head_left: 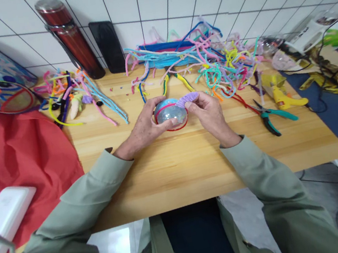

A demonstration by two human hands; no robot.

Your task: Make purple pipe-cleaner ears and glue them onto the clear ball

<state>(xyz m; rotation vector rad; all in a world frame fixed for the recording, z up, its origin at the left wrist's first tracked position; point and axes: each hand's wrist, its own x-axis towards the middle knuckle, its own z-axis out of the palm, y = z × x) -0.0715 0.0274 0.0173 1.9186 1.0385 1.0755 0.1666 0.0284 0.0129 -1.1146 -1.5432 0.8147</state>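
Note:
My left hand (pixel 152 122) is wrapped round a clear plastic ball (pixel 170 114), its thumb across the near side. Red and pink strips circle the ball, and its top looks blue. Between the thumb and fingers of my right hand (pixel 206 110) is a flat purple piece of coiled pipe cleaner (pixel 187 99), held against the ball's upper right side. Whether it is fixed there, I cannot tell. Behind my hands, yellow-and-green plier handles (pixel 166 83) stick out from under a heap of pipe cleaners (pixel 164 56).
Teal-handled pliers (pixel 272 116) and a yellow glue gun (pixel 286 98) lie to the right. A red thermos (pixel 70 37) and a phone (pixel 107 46) stand against the tiled wall. At left are a decorated ball (pixel 7 96), red cloth (pixel 22 154) and a white power bank (pixel 7 218).

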